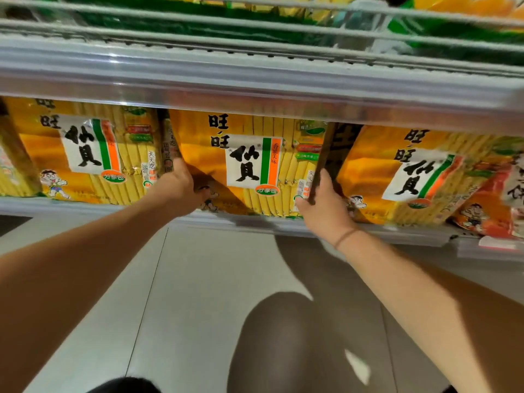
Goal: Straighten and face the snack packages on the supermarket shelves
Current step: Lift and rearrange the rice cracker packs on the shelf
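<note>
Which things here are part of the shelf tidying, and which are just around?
In the job: left hand, right hand, middle yellow package, left package, tilted right package.
Just around: upper shelf rail, floor tiles.

Snack packages (246,163) orange-yellow, white label panel with black characters, green and orange vertical stripes, cartoon boy printed low. Far-right pack (493,205) red-orange. Shelf edge (255,89) pale grey. Upper-shelf bags (453,21) green and yellow. Floor (198,279) light grey tiles.
</note>
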### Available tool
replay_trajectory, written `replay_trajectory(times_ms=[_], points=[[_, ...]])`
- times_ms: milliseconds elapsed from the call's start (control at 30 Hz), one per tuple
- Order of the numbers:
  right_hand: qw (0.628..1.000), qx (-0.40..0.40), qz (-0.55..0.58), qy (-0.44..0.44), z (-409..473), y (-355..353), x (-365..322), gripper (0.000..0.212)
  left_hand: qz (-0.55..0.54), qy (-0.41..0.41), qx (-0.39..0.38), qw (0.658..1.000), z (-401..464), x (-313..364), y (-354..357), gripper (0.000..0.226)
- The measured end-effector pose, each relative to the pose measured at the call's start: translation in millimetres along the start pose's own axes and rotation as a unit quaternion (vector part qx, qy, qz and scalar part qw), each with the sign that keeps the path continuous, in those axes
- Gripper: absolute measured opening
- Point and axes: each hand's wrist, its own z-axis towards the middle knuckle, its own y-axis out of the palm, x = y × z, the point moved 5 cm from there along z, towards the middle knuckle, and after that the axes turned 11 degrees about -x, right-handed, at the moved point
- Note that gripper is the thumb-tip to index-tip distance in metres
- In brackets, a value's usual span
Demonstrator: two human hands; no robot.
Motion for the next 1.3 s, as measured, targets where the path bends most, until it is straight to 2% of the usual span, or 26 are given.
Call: replay_trajectory(times_ms=[67, 100, 233, 333, 433, 500, 567, 633, 700, 800, 967, 1067, 1167, 1300], points=[[0.998, -0.029, 0.031, 0.035, -34.3, -15.2, -5.9, 0.083, 0.015, -0.017, -0.023, 0.999, -32.2, 6.0, -21.4, 0.053], [0.996, -0.042, 0.064, 0.044, -60.1, -26.5, -10.6, 0.081, 0.005, -0.002, -0.037, 0.999, -56.9, 13.4, -31.7, 0.046], [0.981, -0.036, 0.165, 0.097, -205.3, -104.0, -43.8, 0.043, -0.138, 0.059, -0.112, 0.982, -192.8, 59.1, -81.5, 0.006], [0.960, 0.007, 0.239, 0.147, -330.7, -183.1, -88.8, 0.022, -0.187, 0.086, -0.152, 0.967, -296.8, 112.6, -142.7, 0.019], [0.943, 0.053, 0.276, 0.179, -450.5, -256.7, -145.1, 0.024, -0.225, 0.107, -0.188, 0.950, -384.4, 176.5, -205.6, 0.021], [0.935, 0.082, 0.288, 0.189, -516.0, -295.7, -174.2, 0.023, -0.198, 0.153, -0.243, 0.937, -431.1, 224.7, -236.3, 0.011], [0.926, 0.121, 0.297, 0.197, -569.5, -319.7, -188.9, 0.019, -0.161, 0.222, -0.273, 0.922, -465.8, 264.5, -257.7, 0.012], [0.913, 0.166, 0.308, 0.210, -614.8, -331.0, -188.7, 0.015, -0.135, 0.286, -0.291, 0.903, -491.3, 294.1, -266.7, 0.009], [0.897, 0.218, 0.322, 0.208, -649.3, -340.7, -182.6, 0.014, -0.094, 0.338, -0.276, 0.895, -507.3, 321.6, -270.3, 0.015], [0.867, 0.300, 0.340, 0.209, -704.0, -353.4, -169.9, 0.016, -0.089, 0.370, -0.276, 0.882, -533.1, 369.9, -263.8, 0.016], [0.813, 0.413, 0.362, 0.196, -791.8, -380.4, -149.0, 0.014, -0.043, 0.457, -0.282, 0.843, -602.4, 457.9, -241.0, 0.013], [0.792, 0.455, 0.366, 0.179, -827.6, -399.4, -132.8, 0.015, -0.014, 0.466, -0.294, 0.835, -634.4, 483.6, -224.6, 0.013], [0.778, 0.486, 0.372, 0.143, -849.5, -434.4, -114.5, 0.016, 0.004, 0.456, -0.291, 0.841, -653.3, 492.3, -213.3, 0.017], [0.790, 0.488, 0.361, 0.089, -855.7, -497.9, -99.4, 0.017, 0.001, 0.438, -0.279, 0.855, -663.8, 499.3, -217.4, 0.020]])
